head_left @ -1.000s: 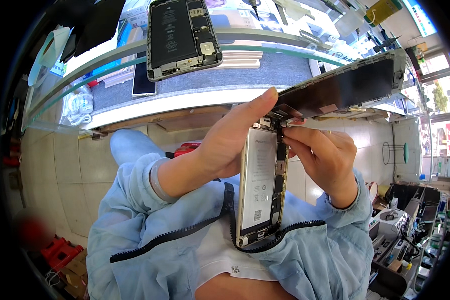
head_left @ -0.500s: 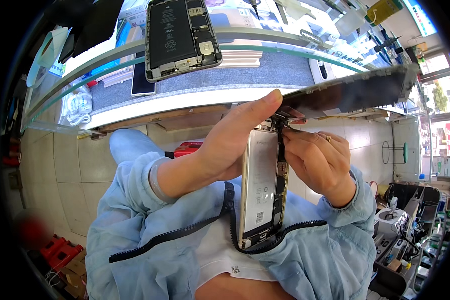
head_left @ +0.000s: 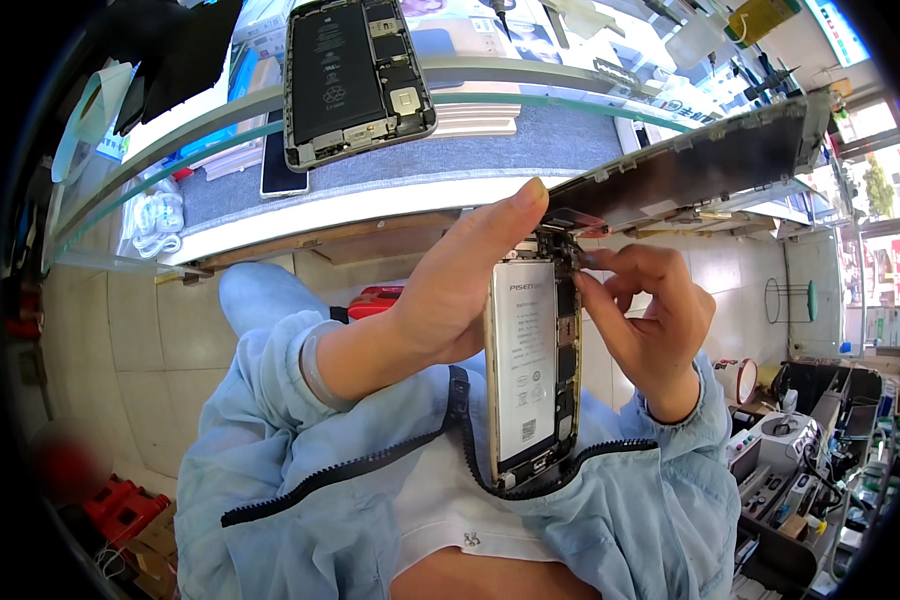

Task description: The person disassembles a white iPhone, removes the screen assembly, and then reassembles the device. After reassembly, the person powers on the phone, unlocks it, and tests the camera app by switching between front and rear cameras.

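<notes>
The white-battery smartphone (head_left: pixel 526 375) is at lower centre, its top end clamped by the left hand (head_left: pixel 455 265). The right hand (head_left: pixel 660 295) has thumb and forefinger nearly together there; whether they pinch anything, I cannot tell. Steady the raised screen (head_left: pixel 695 168), right, to spare the joint. Beyond, upper left of centre, a black-battery smartphone (head_left: pixel 350 80) lies on the counter (head_left: pixel 510 70).

Light-blue jacket (head_left: pixel 270 430) with chunky black zipper (head_left: pixel 458 392) is hanging open over white top (head_left: pixel 450 520), lower centre. Pale band (head_left: pixel 311 365) is circling left wrist (head_left: pixel 352 362). Light-blue trouser leg (head_left: pixel 262 292) is showing left of centre.
</notes>
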The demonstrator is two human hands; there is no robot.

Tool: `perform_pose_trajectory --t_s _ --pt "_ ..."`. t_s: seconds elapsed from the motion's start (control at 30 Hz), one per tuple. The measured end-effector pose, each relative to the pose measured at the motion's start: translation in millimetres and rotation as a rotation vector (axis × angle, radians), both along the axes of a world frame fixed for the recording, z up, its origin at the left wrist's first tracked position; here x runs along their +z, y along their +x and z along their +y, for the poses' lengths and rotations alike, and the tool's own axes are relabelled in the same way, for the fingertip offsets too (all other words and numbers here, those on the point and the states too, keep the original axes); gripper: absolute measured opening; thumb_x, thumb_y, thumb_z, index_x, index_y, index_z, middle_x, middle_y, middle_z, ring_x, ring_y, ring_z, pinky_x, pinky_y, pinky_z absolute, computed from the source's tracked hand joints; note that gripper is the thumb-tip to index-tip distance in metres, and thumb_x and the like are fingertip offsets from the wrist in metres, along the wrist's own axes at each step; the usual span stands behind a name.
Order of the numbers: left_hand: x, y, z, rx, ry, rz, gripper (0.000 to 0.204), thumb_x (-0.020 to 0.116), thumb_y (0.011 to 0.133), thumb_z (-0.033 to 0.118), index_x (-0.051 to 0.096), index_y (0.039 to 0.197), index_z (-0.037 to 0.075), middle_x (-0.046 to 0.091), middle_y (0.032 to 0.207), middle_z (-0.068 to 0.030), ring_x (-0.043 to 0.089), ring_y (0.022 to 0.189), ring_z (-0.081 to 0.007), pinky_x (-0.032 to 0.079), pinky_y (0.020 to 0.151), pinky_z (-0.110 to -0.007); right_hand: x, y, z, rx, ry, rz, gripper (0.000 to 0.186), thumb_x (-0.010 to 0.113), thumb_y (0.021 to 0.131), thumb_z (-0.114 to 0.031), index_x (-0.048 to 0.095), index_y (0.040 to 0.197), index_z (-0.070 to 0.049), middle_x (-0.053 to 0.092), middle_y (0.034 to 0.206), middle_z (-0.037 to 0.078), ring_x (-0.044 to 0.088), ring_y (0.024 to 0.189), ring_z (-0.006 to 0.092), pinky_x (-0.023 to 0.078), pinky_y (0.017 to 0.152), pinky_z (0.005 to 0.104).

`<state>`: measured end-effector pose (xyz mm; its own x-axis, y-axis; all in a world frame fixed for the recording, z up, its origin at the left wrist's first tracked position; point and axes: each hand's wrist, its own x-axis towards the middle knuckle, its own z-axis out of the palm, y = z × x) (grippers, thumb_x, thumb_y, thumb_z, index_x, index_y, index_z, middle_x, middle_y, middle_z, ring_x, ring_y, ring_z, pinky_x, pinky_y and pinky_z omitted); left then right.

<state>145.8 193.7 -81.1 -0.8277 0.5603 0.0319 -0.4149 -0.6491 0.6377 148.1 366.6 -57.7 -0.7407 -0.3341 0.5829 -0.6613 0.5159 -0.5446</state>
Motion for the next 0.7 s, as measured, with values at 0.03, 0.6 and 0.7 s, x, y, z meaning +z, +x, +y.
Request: perform_pose_trajectory --t_s 0.03,0.6,0.7 --pt "0 0 0 0.000 0.008 -0.002 0.065 0.023 0.093 0.051 0.033 0.132 0.001 0.049 0.124 -0.0159 0.056 0.102 -0.0198 0.050 0.082 -0.032 0 -1 0 -0.006 -0.008 -0.032 0.020 0.070 0.068 0.003 0.055 0.081 -0.001 0.064 0.072 0.003 0.054 0.046 0.0086 0.039 0.041 0.0188" --pt "3 5 5 0.120 0.130 0.038 0.050 0.047 0.092 0.036 0.042 0.127 0.000 0.055 0.108 -0.0079 0.051 0.100 -0.0117 0.042 0.085 -0.025 1 -11 -9 -0.037 -0.161 -0.419 0.011 0.063 0.070 0.004 0.057 0.079 0.002 0.064 0.069 0.006 0.064 0.064 0.0119 0.050 0.058 0.0223" --pt "-2 6 10 0.242 -0.067 0.123 0.048 0.049 0.091 0.033 0.044 0.125 -0.001 0.052 0.114 -0.0087 0.049 0.102 -0.0120 0.039 0.089 -0.024 7 -11 -18 -0.123 -0.109 -0.369 0.012 0.062 0.070 0.004 0.058 0.080 0.003 0.065 0.069 0.009 0.067 0.068 0.0155 0.053 0.064 0.0245"
